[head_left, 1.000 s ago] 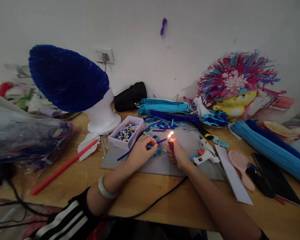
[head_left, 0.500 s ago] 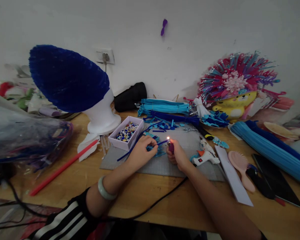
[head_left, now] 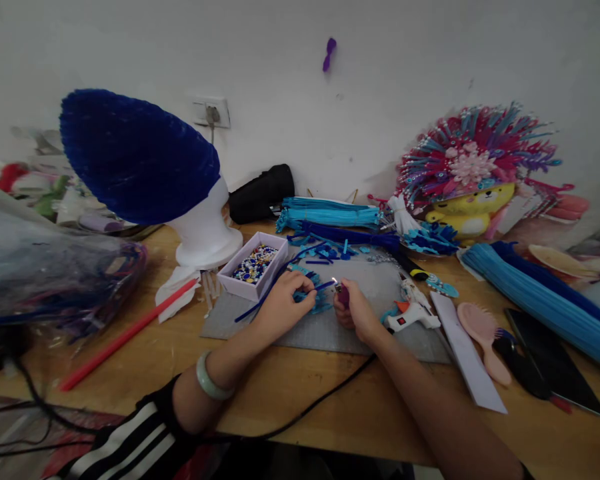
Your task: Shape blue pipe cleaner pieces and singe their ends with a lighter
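Above the grey mat point(head_left: 320, 335), my left hand point(head_left: 289, 299) pinches a thin blue strip point(head_left: 325, 285) whose free end points right. My right hand point(head_left: 355, 309) is wrapped round a dark red lighter point(head_left: 343, 294). A small flame point(head_left: 335, 280) burns at the lighter's top, at or very near the strip's tip; whether they touch I cannot tell. Light blue pieces point(head_left: 321, 301) lie just behind and beside my left fingers. A white box of beads point(head_left: 253, 288) stands to the left of them, with a longer dark blue strip point(head_left: 245, 314) along its near side.
A white head form point(head_left: 207, 227) bears a large blue fan shape point(head_left: 140, 157) at the left. Right of my right hand lie a glue gun point(head_left: 413, 316), a white strip point(head_left: 467, 353) and a pink brush point(head_left: 483, 333). A black cable point(head_left: 320, 403) crosses the front edge.
The flame has shifted slightly left and looks thinner, slanting toward the strip's end. Both hands have kept nearly the same place and hold.
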`<control>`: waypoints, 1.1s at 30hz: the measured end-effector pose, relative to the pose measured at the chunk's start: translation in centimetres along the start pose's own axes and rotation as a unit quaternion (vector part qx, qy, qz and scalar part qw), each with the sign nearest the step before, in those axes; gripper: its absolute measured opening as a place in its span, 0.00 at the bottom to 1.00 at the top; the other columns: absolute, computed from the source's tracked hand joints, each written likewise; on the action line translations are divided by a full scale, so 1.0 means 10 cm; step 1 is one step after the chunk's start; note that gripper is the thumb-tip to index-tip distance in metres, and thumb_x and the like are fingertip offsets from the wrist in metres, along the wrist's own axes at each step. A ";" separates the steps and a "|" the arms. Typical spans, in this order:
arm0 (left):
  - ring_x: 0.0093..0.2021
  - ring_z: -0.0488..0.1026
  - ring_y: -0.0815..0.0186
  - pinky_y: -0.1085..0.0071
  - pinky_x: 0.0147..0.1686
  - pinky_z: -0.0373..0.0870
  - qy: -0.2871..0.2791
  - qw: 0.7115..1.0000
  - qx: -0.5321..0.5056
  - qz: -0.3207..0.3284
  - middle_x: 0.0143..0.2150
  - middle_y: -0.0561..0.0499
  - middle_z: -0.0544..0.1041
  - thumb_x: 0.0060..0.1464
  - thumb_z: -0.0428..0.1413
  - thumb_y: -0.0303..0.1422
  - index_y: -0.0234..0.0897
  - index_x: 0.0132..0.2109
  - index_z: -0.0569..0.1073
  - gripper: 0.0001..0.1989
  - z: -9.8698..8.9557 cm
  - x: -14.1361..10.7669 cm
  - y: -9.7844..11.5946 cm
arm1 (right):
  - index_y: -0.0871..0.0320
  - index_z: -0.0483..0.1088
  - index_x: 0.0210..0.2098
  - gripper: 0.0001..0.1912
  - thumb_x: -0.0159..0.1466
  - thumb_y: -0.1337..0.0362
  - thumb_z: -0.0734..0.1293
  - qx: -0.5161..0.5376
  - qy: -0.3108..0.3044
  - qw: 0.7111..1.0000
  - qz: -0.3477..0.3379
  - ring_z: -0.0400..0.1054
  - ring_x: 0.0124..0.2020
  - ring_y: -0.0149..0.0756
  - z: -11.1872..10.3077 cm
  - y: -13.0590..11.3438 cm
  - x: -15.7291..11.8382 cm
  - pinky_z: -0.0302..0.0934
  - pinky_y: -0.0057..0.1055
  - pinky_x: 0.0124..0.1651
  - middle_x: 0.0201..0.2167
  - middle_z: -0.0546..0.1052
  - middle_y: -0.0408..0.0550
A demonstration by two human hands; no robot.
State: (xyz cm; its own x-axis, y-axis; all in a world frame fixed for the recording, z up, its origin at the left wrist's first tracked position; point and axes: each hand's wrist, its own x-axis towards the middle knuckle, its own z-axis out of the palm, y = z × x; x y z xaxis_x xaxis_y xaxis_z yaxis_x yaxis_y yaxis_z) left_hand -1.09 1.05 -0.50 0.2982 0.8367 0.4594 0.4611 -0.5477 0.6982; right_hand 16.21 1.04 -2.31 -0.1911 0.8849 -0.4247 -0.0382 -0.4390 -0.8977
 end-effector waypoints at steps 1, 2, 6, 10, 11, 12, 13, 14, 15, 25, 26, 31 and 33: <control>0.34 0.70 0.64 0.67 0.39 0.69 0.000 1.000 0.001 0.001 0.28 0.53 0.73 0.51 0.54 0.25 0.40 0.26 0.67 0.08 0.00 0.00 0.00 | 0.53 0.51 0.12 0.33 0.67 0.42 0.47 0.012 0.004 1.000 0.020 0.33 0.11 0.24 0.00 0.00 0.00 0.30 0.24 0.15 0.08 0.44 0.35; 0.34 0.70 0.64 0.66 0.39 0.70 0.000 1.000 0.001 0.002 0.29 0.53 0.73 0.51 0.54 0.25 0.40 0.26 0.67 0.08 0.00 0.00 0.00 | 0.53 0.51 0.12 0.34 0.66 0.40 0.47 0.028 0.008 0.999 0.041 0.33 0.11 0.24 0.00 -0.01 -0.01 0.30 0.24 0.15 0.08 0.44 0.35; 0.34 0.70 0.63 0.67 0.39 0.70 -0.003 1.000 0.008 0.007 0.29 0.53 0.73 0.52 0.53 0.25 0.40 0.27 0.67 0.08 -0.01 0.00 0.00 | 0.54 0.51 0.14 0.35 0.63 0.33 0.47 0.107 0.032 0.994 0.009 0.33 0.12 0.23 0.01 -0.05 -0.09 0.30 0.24 0.15 0.09 0.45 0.34; 0.35 0.71 0.63 0.66 0.40 0.70 0.008 0.999 0.033 0.015 0.30 0.52 0.73 0.53 0.54 0.25 0.40 0.28 0.68 0.07 -0.04 0.01 -0.03 | 0.53 0.56 0.18 0.32 0.59 0.33 0.52 0.153 0.062 0.986 -0.024 0.34 0.12 0.24 0.01 -0.07 -0.13 0.30 0.24 0.16 0.10 0.46 0.32; 0.36 0.71 0.62 0.65 0.40 0.70 0.012 0.999 0.047 0.022 0.31 0.52 0.74 0.54 0.54 0.26 0.39 0.29 0.69 0.07 -0.05 0.02 -0.04 | 0.53 0.58 0.19 0.29 0.58 0.34 0.55 0.142 0.069 0.987 -0.028 0.35 0.13 0.24 -0.01 -0.08 -0.13 0.31 0.24 0.16 0.10 0.47 0.31; 0.37 0.71 0.61 0.65 0.41 0.70 0.016 0.997 0.066 0.029 0.32 0.51 0.74 0.54 0.54 0.26 0.39 0.30 0.70 0.06 -0.07 0.02 -0.06 | 0.54 0.60 0.21 0.26 0.57 0.37 0.59 0.112 0.079 0.990 -0.035 0.37 0.13 0.25 -0.03 -0.08 -0.11 0.32 0.25 0.17 0.11 0.48 0.31; 0.38 0.72 0.60 0.64 0.41 0.70 0.021 0.995 0.089 0.037 0.33 0.50 0.75 0.55 0.54 0.26 0.39 0.31 0.71 0.06 -0.08 0.03 -0.08 | 0.54 0.62 0.22 0.23 0.56 0.41 0.63 0.062 0.095 0.992 -0.050 0.39 0.13 0.26 -0.05 -0.10 -0.09 0.34 0.25 0.17 0.11 0.50 0.32; 0.39 0.72 0.59 0.63 0.42 0.70 0.025 0.992 0.114 0.044 0.34 0.50 0.76 0.56 0.54 0.26 0.39 0.32 0.73 0.06 -0.10 0.04 -0.10 | 0.54 0.62 0.21 0.19 0.54 0.46 0.66 -0.006 0.118 0.990 -0.073 0.42 0.14 0.26 -0.09 -0.11 -0.06 0.36 0.25 0.18 0.11 0.52 0.33; 0.40 0.72 0.58 0.61 0.43 0.69 0.028 0.989 0.139 0.048 0.35 0.49 0.76 0.57 0.55 0.27 0.39 0.33 0.74 0.06 -0.12 0.05 -0.12 | 0.54 0.62 0.19 0.17 0.54 0.51 0.68 -0.085 0.145 0.980 -0.101 0.45 0.15 0.27 -0.12 -0.14 -0.03 0.38 0.26 0.20 0.12 0.55 0.34; 0.44 0.72 0.55 0.57 0.46 0.70 -0.014 0.966 0.256 0.039 0.40 0.46 0.77 0.61 0.54 0.30 0.39 0.42 0.80 0.09 -0.12 0.06 -0.21 | 0.60 0.79 0.39 0.12 0.67 0.64 0.64 -0.603 0.226 0.753 -0.139 0.73 0.39 0.42 -0.19 -0.48 0.47 0.58 0.31 0.37 0.42 0.78 0.58; 0.45 0.72 0.55 0.57 0.46 0.70 -0.014 0.967 0.253 0.036 0.41 0.46 0.77 0.61 0.55 0.30 0.39 0.43 0.80 0.09 -0.12 0.06 -0.20 | 0.60 0.79 0.42 0.13 0.68 0.63 0.63 -0.629 0.223 0.734 -0.125 0.74 0.42 0.43 -0.17 -0.50 0.51 0.59 0.31 0.38 0.46 0.77 0.59; 0.44 0.74 0.56 0.58 0.46 0.71 0.037 0.981 0.189 0.014 0.39 0.47 0.79 0.56 0.59 0.28 0.39 0.41 0.80 0.06 -0.12 0.06 -0.21 | 0.60 0.77 0.49 0.15 0.69 0.64 0.62 -0.675 0.205 0.702 -0.096 0.74 0.46 0.43 -0.09 -0.51 0.61 0.62 0.30 0.42 0.52 0.75 0.60; 0.44 0.74 0.56 0.58 0.47 0.71 0.064 0.986 0.155 0.010 0.39 0.48 0.79 0.54 0.59 0.26 0.38 0.39 0.79 0.06 -0.12 0.06 -0.21 | 0.60 0.78 0.47 0.14 0.68 0.66 0.62 -0.663 0.215 0.709 -0.109 0.74 0.46 0.42 -0.11 -0.51 0.58 0.61 0.30 0.41 0.50 0.77 0.59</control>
State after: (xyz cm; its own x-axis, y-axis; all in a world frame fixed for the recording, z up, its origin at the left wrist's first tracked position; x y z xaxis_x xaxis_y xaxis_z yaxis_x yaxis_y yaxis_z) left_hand -2.91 2.75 -1.05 0.2119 0.8072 0.5509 0.6956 -0.5206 0.4951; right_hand 16.35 8.60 -0.39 0.0047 1.0000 -0.0007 0.9889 -0.0047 -0.1483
